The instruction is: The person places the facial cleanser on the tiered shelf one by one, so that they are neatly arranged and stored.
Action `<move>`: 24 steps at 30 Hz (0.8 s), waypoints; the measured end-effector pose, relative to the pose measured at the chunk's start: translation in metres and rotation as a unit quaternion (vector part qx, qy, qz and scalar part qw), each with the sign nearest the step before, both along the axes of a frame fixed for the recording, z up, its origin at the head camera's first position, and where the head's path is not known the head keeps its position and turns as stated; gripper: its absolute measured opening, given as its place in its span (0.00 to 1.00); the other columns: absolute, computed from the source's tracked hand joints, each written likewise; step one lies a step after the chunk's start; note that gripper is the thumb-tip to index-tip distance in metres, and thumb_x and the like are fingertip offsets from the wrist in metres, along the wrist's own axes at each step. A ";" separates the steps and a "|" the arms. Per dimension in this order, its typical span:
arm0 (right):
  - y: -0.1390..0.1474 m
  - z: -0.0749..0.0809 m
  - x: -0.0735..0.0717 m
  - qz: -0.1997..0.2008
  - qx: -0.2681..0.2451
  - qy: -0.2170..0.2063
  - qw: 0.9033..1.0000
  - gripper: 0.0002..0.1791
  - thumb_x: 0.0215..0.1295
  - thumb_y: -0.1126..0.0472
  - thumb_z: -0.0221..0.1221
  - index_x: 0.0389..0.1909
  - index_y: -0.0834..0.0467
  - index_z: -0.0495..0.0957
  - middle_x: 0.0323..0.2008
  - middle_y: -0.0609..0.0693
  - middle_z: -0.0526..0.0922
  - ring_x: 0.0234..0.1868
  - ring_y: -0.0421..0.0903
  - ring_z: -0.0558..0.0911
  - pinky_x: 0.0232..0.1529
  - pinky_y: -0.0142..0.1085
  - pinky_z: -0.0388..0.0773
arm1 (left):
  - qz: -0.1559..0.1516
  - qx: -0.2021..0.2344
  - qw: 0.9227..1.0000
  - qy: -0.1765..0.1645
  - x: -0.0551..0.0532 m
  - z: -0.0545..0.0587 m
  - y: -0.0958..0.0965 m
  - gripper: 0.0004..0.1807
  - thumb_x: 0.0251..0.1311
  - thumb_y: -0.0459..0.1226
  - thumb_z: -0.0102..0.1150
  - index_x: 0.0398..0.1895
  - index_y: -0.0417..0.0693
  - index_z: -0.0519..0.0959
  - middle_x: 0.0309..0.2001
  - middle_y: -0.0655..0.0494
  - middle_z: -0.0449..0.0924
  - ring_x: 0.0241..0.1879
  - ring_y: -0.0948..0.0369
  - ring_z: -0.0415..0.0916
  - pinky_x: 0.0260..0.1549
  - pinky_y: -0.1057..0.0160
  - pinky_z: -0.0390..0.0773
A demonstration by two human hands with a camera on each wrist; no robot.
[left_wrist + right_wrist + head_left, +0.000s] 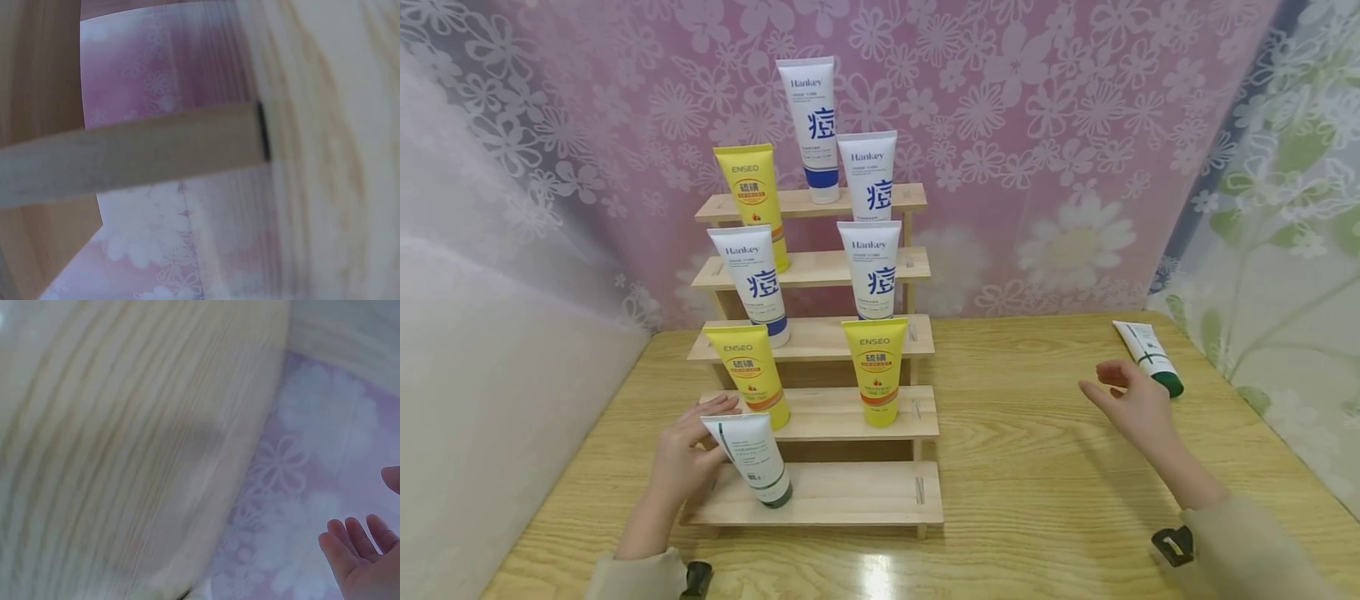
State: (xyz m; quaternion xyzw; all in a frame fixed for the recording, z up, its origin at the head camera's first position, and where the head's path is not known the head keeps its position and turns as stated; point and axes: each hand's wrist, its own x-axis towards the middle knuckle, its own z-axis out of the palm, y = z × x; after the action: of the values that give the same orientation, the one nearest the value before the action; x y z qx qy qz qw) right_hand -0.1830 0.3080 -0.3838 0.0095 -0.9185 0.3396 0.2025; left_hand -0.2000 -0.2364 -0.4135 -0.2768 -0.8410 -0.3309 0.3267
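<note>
In the head view my left hand (688, 450) is at the left of a white tube with a dark green cap (752, 462), which stands cap down on the lowest step of a wooden stand (865, 492). Its fingers reach up near a yellow tube (748, 375) one step higher, and its thumb tip is hidden behind the white tube. My right hand (1135, 404) hovers over the table at the right with thumb and fingers apart, holding nothing. Just beyond it lies another white tube with a green cap (1148, 354). The right wrist view catches those fingers (356, 544).
Higher steps carry white tubes with blue caps (812, 133) and more yellow tubes (876, 371), all cap down. A wooden table (1015, 467) lies under the stand. Pink flowered cloth (977, 125) hangs behind. In the left wrist view a wooden bar (156, 153) crosses close by.
</note>
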 end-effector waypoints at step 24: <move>0.096 -0.011 -0.050 -0.118 -0.004 -0.098 0.988 0.31 0.62 0.50 0.49 0.49 0.76 0.61 0.44 0.73 0.67 0.42 0.66 0.68 0.37 0.54 0.68 | -0.015 0.006 1.000 0.026 0.000 0.002 0.002 0.23 0.48 0.50 0.59 0.34 0.37 0.81 0.42 0.47 0.79 0.45 0.50 0.75 0.57 0.61 0.61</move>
State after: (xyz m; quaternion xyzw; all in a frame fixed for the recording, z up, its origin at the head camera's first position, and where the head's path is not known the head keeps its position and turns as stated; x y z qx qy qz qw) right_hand -0.2331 0.4042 -0.3945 -0.1327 -0.9273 0.3161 0.1501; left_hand -0.2002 -0.2345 -0.4112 -0.2954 -0.8260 -0.3337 0.3452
